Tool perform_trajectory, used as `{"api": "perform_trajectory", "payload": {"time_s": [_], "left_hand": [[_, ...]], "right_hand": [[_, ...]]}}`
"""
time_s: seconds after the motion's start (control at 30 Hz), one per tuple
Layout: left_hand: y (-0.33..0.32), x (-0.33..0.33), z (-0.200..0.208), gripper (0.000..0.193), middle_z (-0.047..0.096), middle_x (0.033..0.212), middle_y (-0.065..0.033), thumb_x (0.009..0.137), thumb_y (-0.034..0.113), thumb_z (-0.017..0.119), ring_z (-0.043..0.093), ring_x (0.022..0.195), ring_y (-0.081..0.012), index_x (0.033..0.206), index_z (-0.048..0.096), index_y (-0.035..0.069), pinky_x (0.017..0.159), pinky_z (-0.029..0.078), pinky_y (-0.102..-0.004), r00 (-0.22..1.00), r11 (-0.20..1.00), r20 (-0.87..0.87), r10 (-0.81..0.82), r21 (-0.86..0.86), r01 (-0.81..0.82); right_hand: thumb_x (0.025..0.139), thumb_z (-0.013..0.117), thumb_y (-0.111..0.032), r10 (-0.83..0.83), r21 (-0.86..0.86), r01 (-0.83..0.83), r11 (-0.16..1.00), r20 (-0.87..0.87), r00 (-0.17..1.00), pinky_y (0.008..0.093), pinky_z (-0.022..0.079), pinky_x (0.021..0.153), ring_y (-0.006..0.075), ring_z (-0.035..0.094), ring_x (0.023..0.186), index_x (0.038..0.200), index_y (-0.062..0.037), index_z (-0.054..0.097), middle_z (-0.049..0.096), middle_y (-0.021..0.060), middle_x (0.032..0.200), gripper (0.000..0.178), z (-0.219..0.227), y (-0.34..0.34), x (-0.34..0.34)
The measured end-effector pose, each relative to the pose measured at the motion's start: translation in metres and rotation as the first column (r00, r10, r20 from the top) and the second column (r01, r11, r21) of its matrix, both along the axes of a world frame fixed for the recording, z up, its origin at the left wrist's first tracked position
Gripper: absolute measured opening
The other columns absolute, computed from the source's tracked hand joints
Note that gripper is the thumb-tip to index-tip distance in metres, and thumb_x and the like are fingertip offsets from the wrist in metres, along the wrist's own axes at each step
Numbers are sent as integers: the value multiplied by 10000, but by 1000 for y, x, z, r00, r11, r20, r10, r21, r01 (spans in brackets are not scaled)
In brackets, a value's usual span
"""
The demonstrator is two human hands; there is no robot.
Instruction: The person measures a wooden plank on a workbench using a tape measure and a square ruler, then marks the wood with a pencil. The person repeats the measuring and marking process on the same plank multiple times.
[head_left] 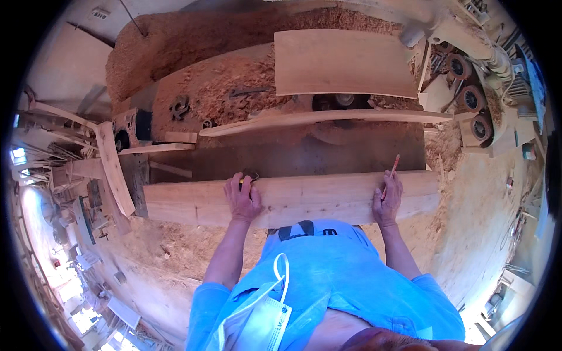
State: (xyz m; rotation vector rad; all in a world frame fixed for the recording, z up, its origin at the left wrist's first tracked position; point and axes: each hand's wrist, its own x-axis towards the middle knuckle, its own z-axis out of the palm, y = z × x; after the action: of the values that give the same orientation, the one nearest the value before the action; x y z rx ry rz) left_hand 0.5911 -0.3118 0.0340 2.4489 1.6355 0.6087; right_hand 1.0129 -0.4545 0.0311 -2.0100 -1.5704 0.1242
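A long pale wooden board point(316, 196) lies in front of me along the near edge of the dark bench. On its left part rests my left hand point(242, 202), closed round a small black and yellow thing point(249, 175) that looks like a tape measure; the fingers cover much of it. Over the right part of the board, my right hand point(387, 202) grips a red pencil point(396, 164), which points up and away from me.
Behind the board runs the dark bench top point(281, 158). A narrow plank point(322, 119) and a wide panel point(345, 64) lie beyond it, near heaped sawdust point(193, 47). Leaning timber point(114, 169) stands left; wheels point(471, 98) sit far right.
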Motion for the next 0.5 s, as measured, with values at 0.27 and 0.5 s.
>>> {"api": "perform_trajectory", "payload": {"time_s": [0.27, 0.5], "left_hand": [[-1, 1, -3, 359, 502, 1307, -183, 809, 165, 647, 481, 1179, -408, 1158, 614, 92, 986, 392, -555, 999, 999, 19, 31, -24, -31], [3, 1, -1, 348, 505, 1303, -181, 815, 165, 642, 493, 1163, -404, 1152, 614, 83, 981, 400, -548, 999, 1000, 25, 26, -17, -25]], "right_hand": [[836, 618, -59, 11, -23, -11, 1000, 19, 1000, 567, 315, 1116, 420, 458, 1358, 1351, -89, 479, 552, 182, 1430, 534, -3, 1, 2], [831, 612, -50, -2, -49, 4, 999, 43, 999, 564, 307, 1122, 418, 444, 1375, 1337, -84, 495, 564, 179, 1419, 520, -2, 3, 1]]}}
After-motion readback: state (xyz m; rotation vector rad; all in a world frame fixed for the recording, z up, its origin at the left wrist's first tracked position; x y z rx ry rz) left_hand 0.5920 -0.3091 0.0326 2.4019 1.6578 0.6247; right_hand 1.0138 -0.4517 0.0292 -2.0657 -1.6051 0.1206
